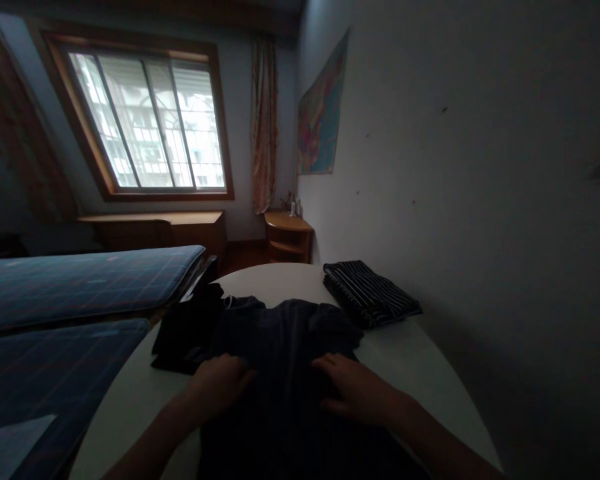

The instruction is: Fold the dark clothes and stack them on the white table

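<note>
Dark garment [285,347], type unclear, lies spread over the near ctr of a round white bench [443,387], running out of view at the near side, w/ my L hand [220,383] on its left and my R hand [357,387] on its right. R thumb sits apart from the R fingers; on the L, I can't tell if any cloth is pinched, it's too dark. I judge the garment light, soft and limp, not fragile, prob. not slippery, apt to crease; best hold, IMO, is one side edge per hand, w/ the fabric taut betw. Left of it, black cloth [183,333] lies on the bench; far right, a folded striped cloth [370,293] rests near the wall [430,147]. Beyond, left: blue plaid mattress [105,283]. Farther back: desk [200,218], corner shelf [287,223] w/ small items, wall map [323,113], curtain [265,127] and bright window [150,120], rest of rm dim.
</note>
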Available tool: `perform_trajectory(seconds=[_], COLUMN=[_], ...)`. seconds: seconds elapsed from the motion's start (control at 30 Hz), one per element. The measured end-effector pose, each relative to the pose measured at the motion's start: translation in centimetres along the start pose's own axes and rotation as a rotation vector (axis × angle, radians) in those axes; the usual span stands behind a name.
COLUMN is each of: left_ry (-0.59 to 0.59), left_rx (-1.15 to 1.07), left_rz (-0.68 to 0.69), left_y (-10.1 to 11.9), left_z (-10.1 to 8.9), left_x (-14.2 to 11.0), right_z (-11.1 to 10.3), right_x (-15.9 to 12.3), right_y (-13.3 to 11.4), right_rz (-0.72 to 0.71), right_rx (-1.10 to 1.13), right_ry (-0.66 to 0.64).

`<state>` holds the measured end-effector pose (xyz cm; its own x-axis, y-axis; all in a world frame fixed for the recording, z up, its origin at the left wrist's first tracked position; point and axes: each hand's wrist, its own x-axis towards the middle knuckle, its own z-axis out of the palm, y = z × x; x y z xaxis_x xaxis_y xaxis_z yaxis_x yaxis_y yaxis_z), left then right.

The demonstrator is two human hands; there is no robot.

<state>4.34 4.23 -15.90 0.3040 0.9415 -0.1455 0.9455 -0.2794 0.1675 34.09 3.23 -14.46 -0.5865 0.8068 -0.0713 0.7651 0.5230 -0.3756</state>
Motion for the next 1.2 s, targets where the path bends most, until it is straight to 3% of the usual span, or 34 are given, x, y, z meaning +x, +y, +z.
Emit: perform_trajectory(seconds=[0.1,0.3,0.37,0.5,0.57,0.67,0.77,0.9,1.0,1.1,1.2], left_ry=[0.248,0.263,0.241,0.196,0.237,0.415,0.529,0.445,0.386,0.319,0.267], left_rx=[-0.074,-0.097,-0.110,-0.054,-0.044,-0.072,-0.143,-0.216,-0.174,-0.150,-0.179], left_rz=[0.062,0.067,0.048,0.063,0.138,0.279,0.335,0.332,0.344,0.377,0.380], left_y=[0.7,1.7,1.8,1.7,1.6,1.3,0.9,0.6,1.0,1.6,2.1], left_z=[1.1,2.8,2.8,2.6,2.8,3.4,4.5,5.3,4.8,3.7,3.1], left_x=[1.0,1.5,1.3,1.0,1.1,1.3,1.9,2.4,1.9,0.9,0.2], right_z=[0.4,-2.1,-2.9,-2.0,-0.4,1.6,1.9,0.7,0.0,-0.3,-0.3], right_x=[0.2,0.7,1.6,4.1,4.9,5.0,4.2,3.2,2.8,2.5,1.9], right_y=[0.0,-1.4,-0.9,1.5,2.9,4.3,4.4,3.4,3.0,3.2,3.3], right_rz=[0.027,-0.010,0.012,0.105,0.111,0.083,0.027,0.033,0.163,0.287,0.202], right_rx=[-0.041,0.013,0.009,-0.039,-0.036,-0.006,0.031,0.107,0.198,0.134,0.067], right_ry=[-0.046,-0.273,-0.110,0.472,0.539,0.416,0.342,0.279,0.260,0.296,0.253])
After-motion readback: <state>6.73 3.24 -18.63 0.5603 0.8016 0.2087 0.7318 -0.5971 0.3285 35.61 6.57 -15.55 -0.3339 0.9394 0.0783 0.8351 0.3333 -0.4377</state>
